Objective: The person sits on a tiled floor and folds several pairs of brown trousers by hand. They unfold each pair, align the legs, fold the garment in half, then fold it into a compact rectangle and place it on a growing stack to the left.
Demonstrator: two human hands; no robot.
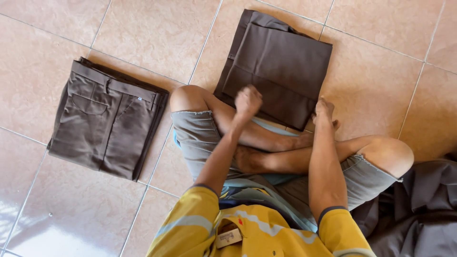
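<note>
Folded trousers (281,66), dark brown: flat on the tiled floor (376,85) just ahead of crossed legs (285,147).
Left hand (248,101): over the trousers' near edge, fingers curled into a loose fist, gripping nothing visible.
Right hand (324,109): at the near right corner of the trousers; fingers hidden, state cannot be told.
Second folded pair (107,119): well apart, to the left.
Loose dark cloth (419,214): near right edge of floor.
Containers: nil.

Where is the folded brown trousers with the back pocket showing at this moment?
In the head view, the folded brown trousers lie on the tiled floor at the person's left, beside the left knee and apart from the other folded brown cloth in front.
</note>
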